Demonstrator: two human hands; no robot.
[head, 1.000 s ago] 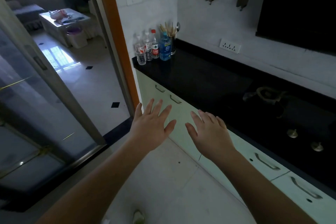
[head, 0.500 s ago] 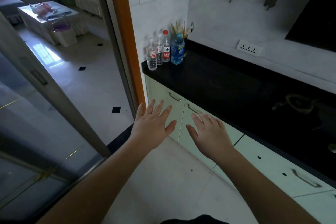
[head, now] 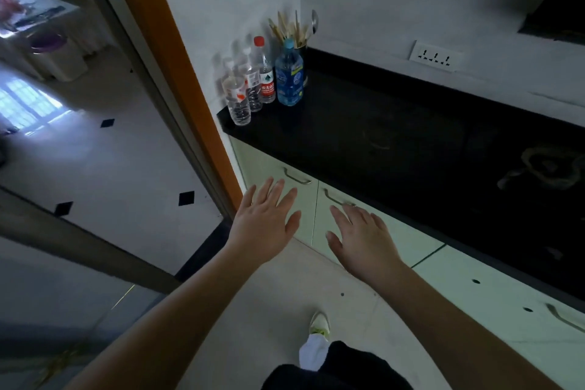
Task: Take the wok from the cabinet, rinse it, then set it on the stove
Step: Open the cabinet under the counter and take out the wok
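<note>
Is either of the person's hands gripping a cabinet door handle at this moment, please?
No: the left hand and right hand are both spread open before the cabinet doors, gripping neither handle.

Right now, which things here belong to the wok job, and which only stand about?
For the job: cabinet doors, door handles, stove burner, left hand, right hand. No wok is visible.

Standing about: bottles, chopstick holder, wall socket.

I saw four plastic bottles (head: 265, 79) clustered at the black countertop's (head: 380, 136) left end, a utensil holder (head: 296, 30) just behind them. A wall socket (head: 434, 56) sat above, a sneaker (head: 319, 323) on the floor.
</note>
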